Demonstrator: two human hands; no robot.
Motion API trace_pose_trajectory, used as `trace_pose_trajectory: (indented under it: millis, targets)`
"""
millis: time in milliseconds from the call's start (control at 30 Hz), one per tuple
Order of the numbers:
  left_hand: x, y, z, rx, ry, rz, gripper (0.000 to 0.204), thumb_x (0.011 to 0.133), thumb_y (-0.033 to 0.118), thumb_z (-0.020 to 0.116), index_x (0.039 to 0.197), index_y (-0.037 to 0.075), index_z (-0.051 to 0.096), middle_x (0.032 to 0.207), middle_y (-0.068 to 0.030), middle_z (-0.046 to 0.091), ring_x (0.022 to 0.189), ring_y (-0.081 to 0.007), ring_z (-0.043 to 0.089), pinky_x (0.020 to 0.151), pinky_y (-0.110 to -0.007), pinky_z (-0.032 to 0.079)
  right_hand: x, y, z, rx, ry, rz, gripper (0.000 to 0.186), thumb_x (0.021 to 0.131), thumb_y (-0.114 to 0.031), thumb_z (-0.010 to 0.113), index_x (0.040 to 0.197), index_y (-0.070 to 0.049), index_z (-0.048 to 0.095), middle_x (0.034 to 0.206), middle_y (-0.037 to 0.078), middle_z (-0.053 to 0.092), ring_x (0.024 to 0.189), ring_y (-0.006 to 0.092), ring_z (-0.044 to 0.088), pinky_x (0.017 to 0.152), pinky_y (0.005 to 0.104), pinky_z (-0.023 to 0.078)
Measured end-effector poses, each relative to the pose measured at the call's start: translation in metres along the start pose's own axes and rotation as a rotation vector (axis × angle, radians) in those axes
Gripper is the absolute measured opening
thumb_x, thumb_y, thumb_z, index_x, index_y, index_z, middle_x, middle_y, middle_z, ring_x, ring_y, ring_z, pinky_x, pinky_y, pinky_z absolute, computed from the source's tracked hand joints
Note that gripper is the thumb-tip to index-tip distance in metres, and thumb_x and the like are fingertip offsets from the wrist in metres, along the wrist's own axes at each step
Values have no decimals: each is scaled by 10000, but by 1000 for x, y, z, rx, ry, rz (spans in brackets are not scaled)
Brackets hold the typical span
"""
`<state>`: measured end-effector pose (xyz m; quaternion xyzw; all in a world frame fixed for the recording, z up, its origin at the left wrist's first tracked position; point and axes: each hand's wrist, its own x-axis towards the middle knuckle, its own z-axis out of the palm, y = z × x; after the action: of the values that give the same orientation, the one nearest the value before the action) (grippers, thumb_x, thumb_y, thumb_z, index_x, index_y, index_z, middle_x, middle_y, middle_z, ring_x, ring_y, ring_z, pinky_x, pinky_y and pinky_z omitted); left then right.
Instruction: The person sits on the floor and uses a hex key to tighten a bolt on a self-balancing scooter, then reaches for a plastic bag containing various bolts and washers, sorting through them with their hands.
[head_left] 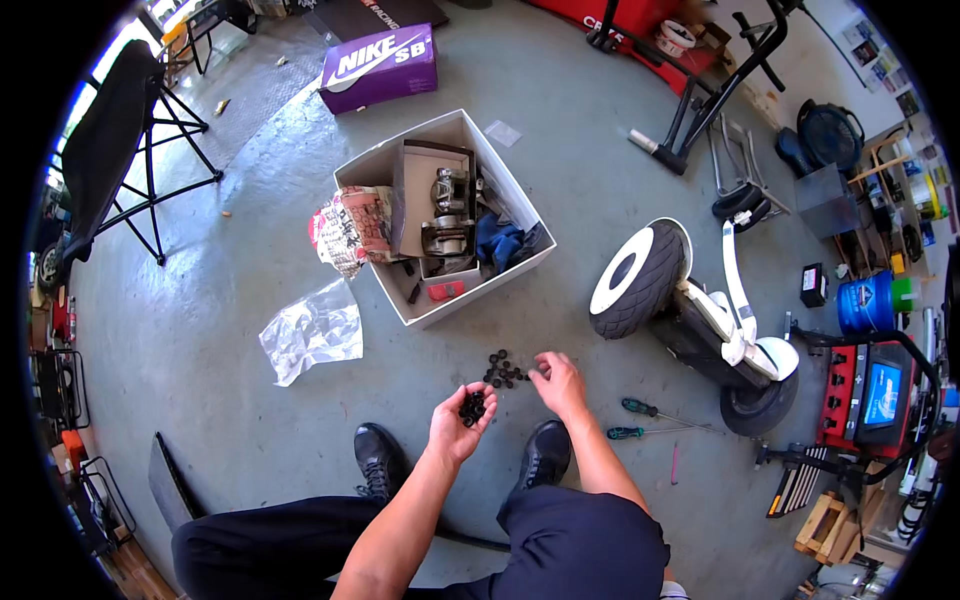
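Observation:
My left hand [462, 420] is cupped palm up around a heap of small black round parts [472, 408]. More loose black round parts [503, 370] lie in a cluster on the grey floor just beyond it. At the right edge of that cluster is my right hand [558, 382], its fingertips drawn together close to the parts. Whether a part sits between those fingertips is too small to tell. Beyond the cluster stands an open white box [425, 318] with metal parts [450, 215], a blue cloth [500, 240] and a small red item [446, 290] inside.
A clear plastic bag [312, 332] lies left of the box, a purple shoebox [380, 68] behind it. To my right are a white two-wheeled balance scooter [700, 320] and two screwdrivers [640, 407]. A folding chair [110, 150] stands far left. My black shoes [545, 455] flank my left hand.

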<state>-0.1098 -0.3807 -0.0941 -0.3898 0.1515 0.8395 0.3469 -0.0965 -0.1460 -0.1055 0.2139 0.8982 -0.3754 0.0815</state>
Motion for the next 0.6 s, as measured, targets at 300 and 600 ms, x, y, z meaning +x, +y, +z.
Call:
trace_pose_trajectory:
  millis: [300,600]
  targets:
    - [-8,-4,6,16,58,22,339,1085,266,464,1204,-2,635,1208,-183,685,1089,-315,681,966,-452,584,-30,-43,7,266,35,-178,199,868,-210,776,997,-68,722,925,90,705,792,226,710,721,355,565]
    - [-7,1,-3,24,4,11,321,1074,263,486,1171,2,645,1196,-174,686,1058,-308,684,942,-445,587,-20,-19,34,6,88,-24,149,899,-181,737,1001,-82,693,1027,111,692,928,315,695,803,435,560]
